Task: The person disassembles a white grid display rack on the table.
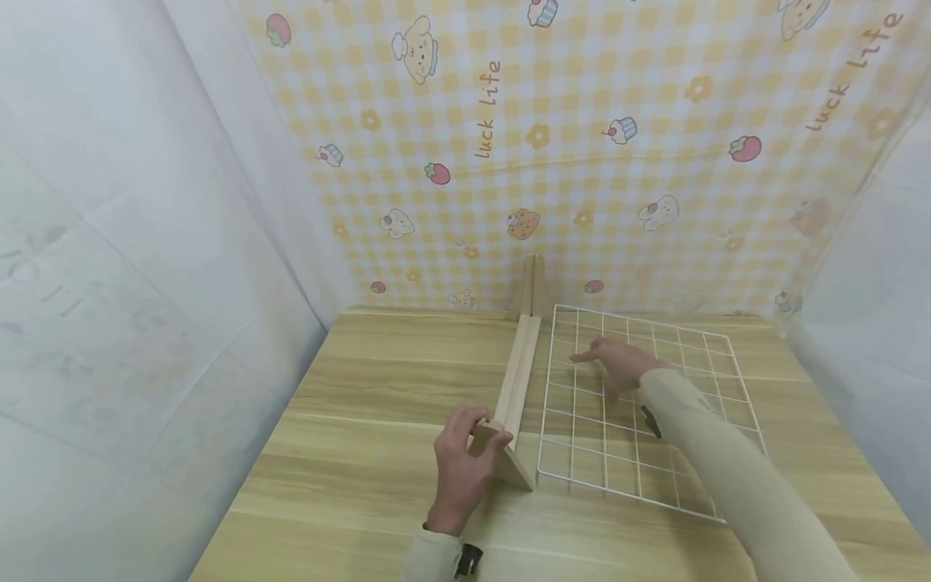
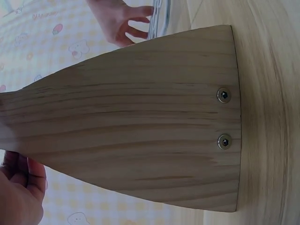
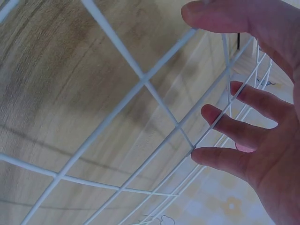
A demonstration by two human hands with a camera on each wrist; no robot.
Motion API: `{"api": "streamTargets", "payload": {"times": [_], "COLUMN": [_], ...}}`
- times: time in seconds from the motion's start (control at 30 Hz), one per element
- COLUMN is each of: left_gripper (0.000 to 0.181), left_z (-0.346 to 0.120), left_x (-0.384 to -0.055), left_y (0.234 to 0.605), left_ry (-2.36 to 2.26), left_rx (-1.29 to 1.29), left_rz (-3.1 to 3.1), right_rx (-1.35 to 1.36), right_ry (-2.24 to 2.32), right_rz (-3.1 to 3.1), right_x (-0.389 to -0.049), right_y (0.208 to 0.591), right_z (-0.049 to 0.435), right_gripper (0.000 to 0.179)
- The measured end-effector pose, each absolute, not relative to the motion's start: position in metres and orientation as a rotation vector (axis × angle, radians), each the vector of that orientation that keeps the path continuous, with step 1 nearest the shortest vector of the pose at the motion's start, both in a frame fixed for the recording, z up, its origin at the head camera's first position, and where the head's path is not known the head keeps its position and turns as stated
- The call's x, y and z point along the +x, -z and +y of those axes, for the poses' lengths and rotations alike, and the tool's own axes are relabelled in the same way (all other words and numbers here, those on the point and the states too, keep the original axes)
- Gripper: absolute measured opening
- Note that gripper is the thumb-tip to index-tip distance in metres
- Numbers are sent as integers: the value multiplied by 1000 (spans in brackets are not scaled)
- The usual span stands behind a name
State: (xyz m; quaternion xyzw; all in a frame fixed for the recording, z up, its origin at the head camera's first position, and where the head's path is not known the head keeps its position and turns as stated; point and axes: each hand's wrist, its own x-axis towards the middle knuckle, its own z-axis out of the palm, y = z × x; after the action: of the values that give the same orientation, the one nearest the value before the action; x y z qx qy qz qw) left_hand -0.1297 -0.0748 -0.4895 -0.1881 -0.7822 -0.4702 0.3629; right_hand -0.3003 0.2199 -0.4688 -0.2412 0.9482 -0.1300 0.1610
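Note:
A wooden stand has a long bar (image 1: 520,364) between two flared end boards. My left hand (image 1: 463,461) grips the top of the near end board (image 2: 140,122), thumb on one side and fingers on the other. Two screw heads show low on that board's face in the left wrist view. Right of the stand is a white wire grid (image 1: 621,420), with my right hand (image 1: 621,364) over its far half. In the right wrist view the fingers (image 3: 225,160) are spread, fingertips right at the wires, and the thumb lies beside another wire.
The far end board (image 1: 528,287) of the stand is close to a yellow checked cloth (image 1: 465,202) hanging behind the wooden table (image 1: 349,453). White sheeting (image 1: 145,283) hangs on the left, and more white sheeting (image 1: 880,307) on the right.

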Motion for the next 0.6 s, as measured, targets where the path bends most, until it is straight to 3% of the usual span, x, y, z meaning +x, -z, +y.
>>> {"api": "streamTargets", "payload": {"times": [0.6], "left_gripper": [26], "left_z": [-56], "left_x": [-122], "left_y": [488], "left_ry": [1297], "left_rx": [-440], "left_rz": [-2049], "right_rx": [-606], "right_ry": [359], "right_rz": [2693], "right_x": [-306], "right_y": [481], "right_z": [216], "right_gripper": [97]}}
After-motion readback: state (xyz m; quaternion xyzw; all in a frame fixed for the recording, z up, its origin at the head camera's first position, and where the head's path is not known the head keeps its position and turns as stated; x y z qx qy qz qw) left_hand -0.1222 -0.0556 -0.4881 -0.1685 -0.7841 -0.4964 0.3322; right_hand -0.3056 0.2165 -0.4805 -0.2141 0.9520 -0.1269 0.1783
